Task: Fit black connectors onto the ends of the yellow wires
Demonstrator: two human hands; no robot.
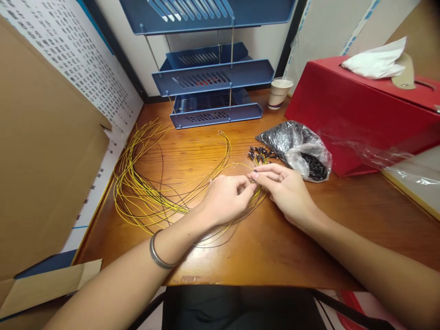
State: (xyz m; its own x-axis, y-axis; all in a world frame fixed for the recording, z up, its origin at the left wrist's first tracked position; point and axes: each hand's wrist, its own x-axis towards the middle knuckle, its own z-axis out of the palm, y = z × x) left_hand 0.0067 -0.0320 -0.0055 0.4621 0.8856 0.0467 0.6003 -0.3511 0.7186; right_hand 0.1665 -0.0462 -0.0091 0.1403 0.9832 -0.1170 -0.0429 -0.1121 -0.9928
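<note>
While fingertip to fingertip, left hand (225, 199) and right hand (288, 192) each pinched on yellow wires (144, 201).

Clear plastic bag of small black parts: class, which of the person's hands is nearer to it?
Right. The right hand lies close beside the clear plastic bag; the left hand is farther off, over the thin yellow wires.

Bright, even indoor light gives soft glare on the glossy orange-brown wooden table (282, 243) and crinkled clear plastic bag (295, 146), with wide-angle bending at the edges.
</note>
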